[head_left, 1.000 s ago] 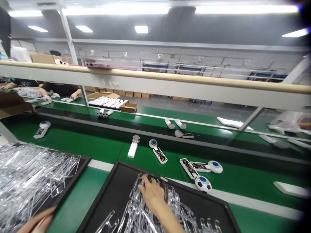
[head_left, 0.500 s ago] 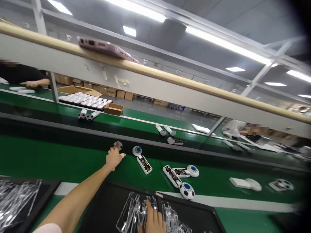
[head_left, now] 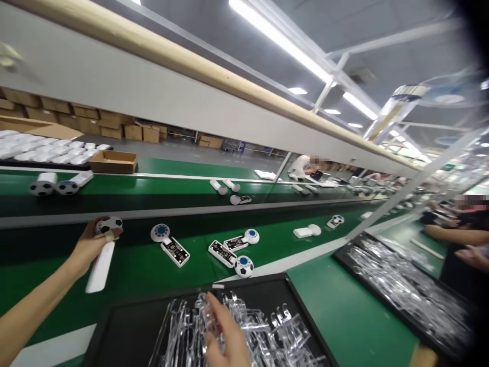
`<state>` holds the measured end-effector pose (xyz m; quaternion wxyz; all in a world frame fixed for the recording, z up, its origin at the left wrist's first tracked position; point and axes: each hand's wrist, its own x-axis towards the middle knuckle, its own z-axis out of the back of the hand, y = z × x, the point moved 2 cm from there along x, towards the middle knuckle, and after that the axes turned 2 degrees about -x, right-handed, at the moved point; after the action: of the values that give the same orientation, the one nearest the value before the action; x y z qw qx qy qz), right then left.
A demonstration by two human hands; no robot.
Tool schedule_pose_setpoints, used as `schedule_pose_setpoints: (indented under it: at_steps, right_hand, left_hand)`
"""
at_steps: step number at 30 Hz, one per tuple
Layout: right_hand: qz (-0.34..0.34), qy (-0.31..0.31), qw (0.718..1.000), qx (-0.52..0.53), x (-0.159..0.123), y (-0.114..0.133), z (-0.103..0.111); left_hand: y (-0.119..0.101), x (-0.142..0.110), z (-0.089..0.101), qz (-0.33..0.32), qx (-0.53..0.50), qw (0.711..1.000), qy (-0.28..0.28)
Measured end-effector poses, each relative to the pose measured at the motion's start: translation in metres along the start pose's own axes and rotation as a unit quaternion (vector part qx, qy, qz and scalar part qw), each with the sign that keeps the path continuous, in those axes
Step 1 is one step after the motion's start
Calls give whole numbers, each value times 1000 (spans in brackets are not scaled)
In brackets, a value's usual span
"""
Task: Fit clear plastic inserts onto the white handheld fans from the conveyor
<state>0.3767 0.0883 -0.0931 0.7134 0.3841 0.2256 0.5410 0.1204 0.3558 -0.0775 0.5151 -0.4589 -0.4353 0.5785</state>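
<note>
My left hand [head_left: 89, 243] is closed around the neck of a white handheld device [head_left: 100, 267] with a round football-patterned head, over the green conveyor belt. Its white handle points down toward me. In a black tray [head_left: 126, 311] before me lie many clear plastic pieces [head_left: 260, 326], hooked and tangled together. My right hand [head_left: 229, 331] is in this tray, thumb and fingers pinching one of the clear pieces. Between my hands and beyond, an opened device [head_left: 175, 250] shows its circuit board, and a pair of similar open ones [head_left: 225, 253] overlap to its right.
A second black tray of clear pieces [head_left: 397, 285] is at the right, with a co-worker [head_left: 466, 244] beside it. Closed white devices [head_left: 307, 231] lie farther along the belt. Across the rail are more devices, a small carton [head_left: 113, 162] and an overhead shelf board [head_left: 171, 97].
The view has swung right, bringing the right-hand tray and co-worker into sight. My left hand now has the device more plainly in its grip. My right hand stays among the clear pieces.
</note>
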Motion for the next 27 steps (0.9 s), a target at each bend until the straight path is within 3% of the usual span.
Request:
schedule_pose_setpoints:
  at_steps: [3,7,11,15,18,22,25,27]
  right_hand:
    - [-13,-22,992,121,2,16,6]
    - [8,-32,989,141,-7,59,-9]
    - [99,-61,990,85,-34,101,-26]
    - [142,-124,982,4,-56,120,-30]
    - [150,-144,977,-43,-66,125,-28]
    - [124,-138,980,-66,-78,125,-29]
    - [97,-79,991,-50,-81,119,-26]
    - [101,-38,993,-54,-81,115,-21]
  left_hand:
    - [-27,-54,9,27,-252,967,33]
    - [-48,-135,-13,94,-485,862,116]
    - [-48,-193,-41,148,-613,765,133]
    - [-54,-225,-53,179,-656,715,165]
    - [-64,-237,-54,184,-656,711,174]
    - [-76,-243,-53,148,-647,733,150]
    - [-76,-248,-50,125,-613,768,134]
    - [-71,-252,-44,122,-549,814,145]
